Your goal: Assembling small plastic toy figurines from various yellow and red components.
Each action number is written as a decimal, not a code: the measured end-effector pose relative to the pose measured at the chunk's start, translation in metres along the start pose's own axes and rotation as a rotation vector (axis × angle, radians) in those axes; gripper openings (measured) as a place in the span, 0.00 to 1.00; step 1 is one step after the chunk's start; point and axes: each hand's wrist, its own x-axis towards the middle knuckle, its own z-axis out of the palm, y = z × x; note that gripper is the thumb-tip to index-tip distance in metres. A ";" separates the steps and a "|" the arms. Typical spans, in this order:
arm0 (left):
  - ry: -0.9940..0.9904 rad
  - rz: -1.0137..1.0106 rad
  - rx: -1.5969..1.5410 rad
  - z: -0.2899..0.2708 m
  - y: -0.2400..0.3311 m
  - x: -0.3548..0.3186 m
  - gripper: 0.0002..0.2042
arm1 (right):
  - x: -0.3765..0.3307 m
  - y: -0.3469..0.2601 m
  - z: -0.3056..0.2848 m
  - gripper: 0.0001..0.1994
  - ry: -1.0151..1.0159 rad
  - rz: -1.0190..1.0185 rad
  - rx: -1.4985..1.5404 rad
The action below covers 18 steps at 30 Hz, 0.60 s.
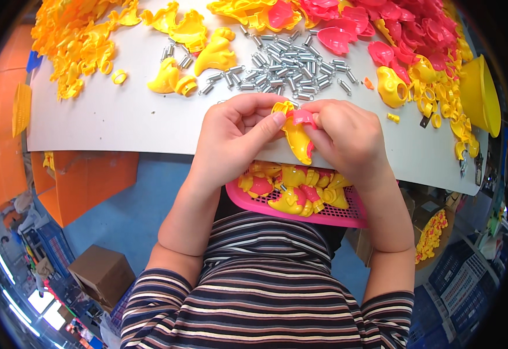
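Near the front edge of the white table [114,125], my left hand [233,136] grips a yellow curved plastic part [296,141] between thumb and fingers. My right hand [350,136] pinches a small pink plastic piece [304,118] against that yellow part. Just beyond my hands lies a pile of metal coil springs [291,64]. Below them, a pink basket [254,206] on my lap holds several yellow-and-pink assembled pieces [291,198]. Where the two held parts meet is partly covered by my fingers.
Yellow plastic parts [70,43] are heaped at the far left, pink shells [405,29] at the far right. Small yellow rings [428,104] and a yellow funnel-shaped piece [480,96] lie at the right edge. An orange box [85,180] and a cardboard box [101,273] stand lower left.
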 end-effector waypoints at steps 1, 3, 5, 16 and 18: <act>0.026 0.018 0.041 0.003 -0.001 -0.002 0.14 | 0.000 0.001 0.001 0.12 -0.010 -0.004 -0.029; 0.049 0.035 0.080 0.010 -0.001 -0.006 0.13 | 0.000 0.001 0.001 0.12 -0.020 -0.006 -0.060; 0.088 0.127 0.361 0.018 0.003 -0.009 0.13 | 0.000 0.000 0.001 0.11 -0.031 0.050 -0.050; 0.277 0.362 0.821 0.034 -0.010 -0.007 0.10 | 0.005 -0.003 -0.040 0.08 -0.322 0.331 0.377; 0.256 0.408 0.842 0.034 -0.011 -0.007 0.10 | 0.005 0.001 -0.043 0.10 -0.372 0.318 0.420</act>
